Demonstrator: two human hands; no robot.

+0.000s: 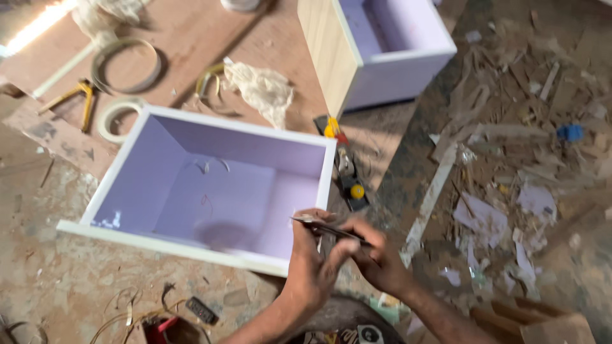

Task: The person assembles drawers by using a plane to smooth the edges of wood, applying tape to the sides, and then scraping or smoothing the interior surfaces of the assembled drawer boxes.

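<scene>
A white open box with a pale lilac inside (131, 153) lies on the workbench in front of me. Both hands meet at its near right corner. My left hand (312, 264) pinches the front end of a thin flat metal file (319, 225) against the box's edge. Behind it, my right hand (377, 258) grips the same tool's handle end. The tool lies nearly level, pointing left over the box rim.
A second lilac-lined box with a wood-grain side (376, 48) stands at the back. Tape rolls (118, 114), yellow pliers (80, 95), a crumpled cloth (264, 89) and a small plane with yellow knobs (347, 172) lie on the bench. Offcuts and scraps (510, 159) litter the floor at right.
</scene>
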